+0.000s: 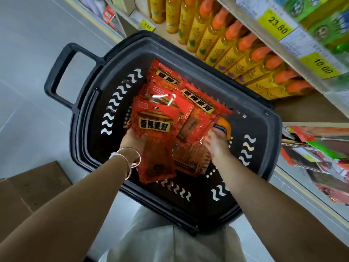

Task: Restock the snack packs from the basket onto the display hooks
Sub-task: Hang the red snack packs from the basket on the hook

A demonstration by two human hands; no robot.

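A black plastic basket (pixel 264 148) stands on the floor below me with several red snack packs (pixel 198 104) piled inside. My left hand (pixel 133 139) grips one red pack (pixel 154 140) from underneath, thumb on its front, lifted above the pile. My right hand (pixel 217 144) reaches into the pile with its fingers curled round the edge of another red pack (pixel 198 125); an orange-and-blue pack (pixel 224 126) shows just beyond its fingertips. Hanging snack packs on display hooks (pixel 317 148) are at the right edge, blurred.
A shelf of yellow bottles with orange caps (pixel 236 46) runs along the top right, with yellow price tags (pixel 277 25) on the shelf above. A brown cardboard box (pixel 28 186) lies on the grey floor at lower left. The basket's handle (pixel 60 72) sticks out to the upper left.
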